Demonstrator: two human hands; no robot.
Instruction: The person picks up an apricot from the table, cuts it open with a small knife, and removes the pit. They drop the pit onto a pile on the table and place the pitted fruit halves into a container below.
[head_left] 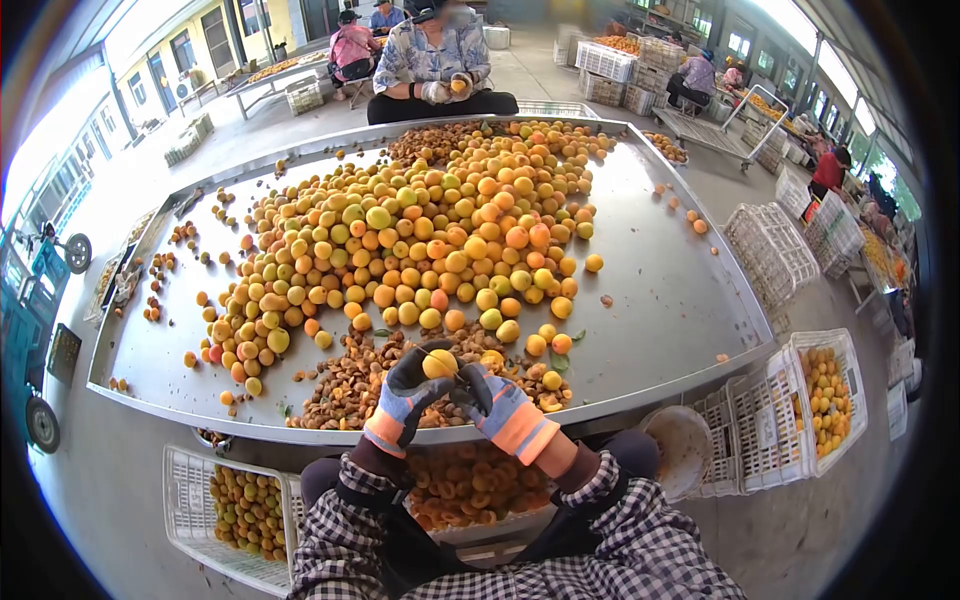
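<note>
My left hand, in a grey, orange-cuffed glove with dark fingers, holds a yellow apricot above the table's near edge. My right hand, gloved alike, is closed with its fingertips against the fruit's right side. Whatever it pinches is too small to name; a thin dark line shows by the apricot. Below the hands lies a heap of brown pits. Beyond them, a large pile of whole apricots spreads over the metal table.
A raised rim edges the table. Beneath it, near my lap, are halved apricots. White crates of fruit stand left and right, beside a round pale container. Across the table, a gloved person holds an apricot.
</note>
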